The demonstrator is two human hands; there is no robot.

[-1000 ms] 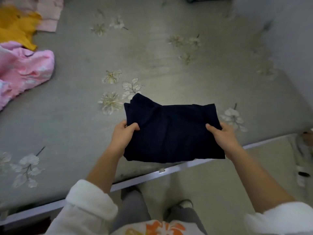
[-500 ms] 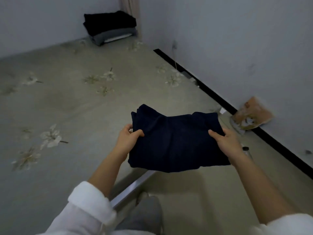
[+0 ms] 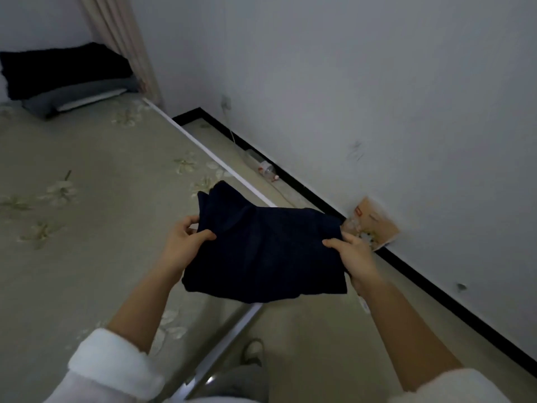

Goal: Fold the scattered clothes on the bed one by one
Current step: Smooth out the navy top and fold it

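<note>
A folded dark navy garment point(image 3: 264, 251) hangs in the air over the bed's right edge, held flat between both hands. My left hand point(image 3: 183, 242) grips its left side, thumb on top and fingers underneath. My right hand point(image 3: 353, 257) grips its right side the same way. The bed point(image 3: 87, 199) with its grey flowered sheet spreads to the left. At its far end lies a stack of folded dark and grey clothes point(image 3: 66, 80).
A white metal bed rail point(image 3: 209, 154) runs along the bed's right edge. Between bed and white wall is a strip of floor with a plastic bottle point(image 3: 266, 170) and a paper bag point(image 3: 372, 225) against the black skirting. A curtain point(image 3: 122, 45) hangs at the far corner.
My view has swung right, from the bed's middle to its far end and the wall. Both hands keep hold of the folded navy garment, now carried over the bed's right edge.
</note>
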